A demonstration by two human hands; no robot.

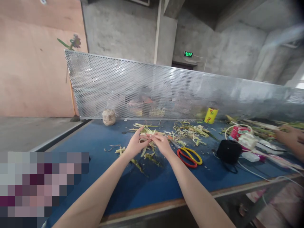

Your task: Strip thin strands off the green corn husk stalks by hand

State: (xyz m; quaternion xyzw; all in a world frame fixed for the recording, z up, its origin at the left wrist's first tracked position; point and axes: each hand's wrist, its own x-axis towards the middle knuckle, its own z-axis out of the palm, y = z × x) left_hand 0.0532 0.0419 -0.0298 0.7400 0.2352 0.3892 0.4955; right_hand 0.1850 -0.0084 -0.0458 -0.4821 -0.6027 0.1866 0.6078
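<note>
Over the middle of the blue table, my two hands meet at the fingertips. My left hand has its thumb and fingers closed on a thin pale-green plant strip, with the index finger sticking up. The other side of the strip is pinched in my right hand; the fingers partly hide it. Beneath and behind both hands lie cut plant strips and withered leafy bits. Scissors with one red and one yellow handle rest just right of my right hand, blades pointing toward the scraps.
A perforated metal panel borders the table's far side. Near it stand a pale roll and a yellow can. More scraps, a black pouch-like item and a red-pink package lie rightward, near another person's hand.
</note>
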